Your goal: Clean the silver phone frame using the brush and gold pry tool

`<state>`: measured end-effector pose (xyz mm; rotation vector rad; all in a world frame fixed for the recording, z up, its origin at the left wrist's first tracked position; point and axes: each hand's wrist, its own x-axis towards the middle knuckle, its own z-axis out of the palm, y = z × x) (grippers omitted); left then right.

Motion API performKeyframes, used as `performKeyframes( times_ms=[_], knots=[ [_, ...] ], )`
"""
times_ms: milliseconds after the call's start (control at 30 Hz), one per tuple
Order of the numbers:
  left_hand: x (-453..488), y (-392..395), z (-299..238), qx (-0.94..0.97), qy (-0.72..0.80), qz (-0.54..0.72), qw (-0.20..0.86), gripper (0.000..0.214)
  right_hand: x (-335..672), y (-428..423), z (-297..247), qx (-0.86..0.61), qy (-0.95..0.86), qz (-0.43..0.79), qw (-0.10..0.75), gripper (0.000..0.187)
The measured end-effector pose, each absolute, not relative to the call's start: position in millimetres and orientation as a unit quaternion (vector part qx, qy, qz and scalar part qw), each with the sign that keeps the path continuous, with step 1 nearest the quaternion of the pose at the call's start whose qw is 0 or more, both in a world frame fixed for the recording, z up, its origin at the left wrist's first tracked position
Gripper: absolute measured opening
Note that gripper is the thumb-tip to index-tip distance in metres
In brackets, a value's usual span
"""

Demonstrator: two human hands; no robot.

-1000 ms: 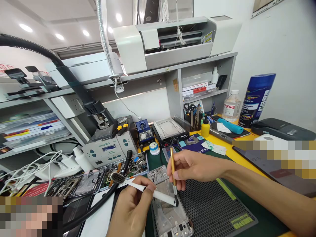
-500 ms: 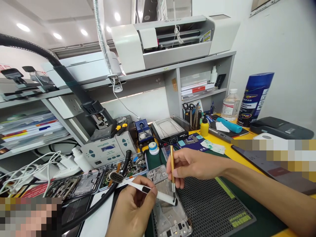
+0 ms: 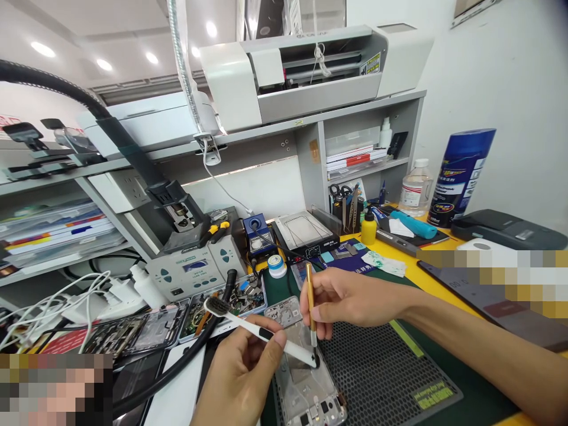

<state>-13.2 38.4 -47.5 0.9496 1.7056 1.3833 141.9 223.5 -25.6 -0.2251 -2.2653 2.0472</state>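
The left hand (image 3: 242,367) is pinching a white toothbrush (image 3: 297,350) between thumb and curled fingers around the middle of its handle, the dark bristle head pointing away to the upper left. The right hand (image 3: 337,299) is grasping a gold screwdriver (image 3: 309,290) in its fingertips, nearly upright, its tip standing right at the black end of the brush handle; whether the two are touching is too small to tell. Below both sets of fingers an opened phone frame (image 3: 306,387) is lying lengthwise, with the brush handle slanting over its middle and hiding part of it. A black perforated mat (image 3: 381,367) is spreading just beside the frame on the right, under the right wrist and forearm. On the left, a black hose (image 3: 173,370) is curving past the bristle head and crossing in front of a tray of small parts (image 3: 248,293). Farther back, a round blue-and-white jar (image 3: 277,266) and a yellow bottle (image 3: 368,229) are standing on the table, well apart.
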Motion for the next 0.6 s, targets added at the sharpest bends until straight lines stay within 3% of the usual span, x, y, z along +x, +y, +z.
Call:
performKeyframes(
  times_ms=[300, 600],
  knots=[
    [-9, 37, -54, 0.369, 0.652, 0.54, 0.384, 0.056, 142, 222, -25, -0.077, -0.746, 0.66, 0.042, 0.008],
    [-19, 41, -59, 0.437, 0.677, 0.519, 0.284, 0.05, 142, 227, -28, -0.064, -0.736, 0.67, 0.064, 0.01]
  ],
)
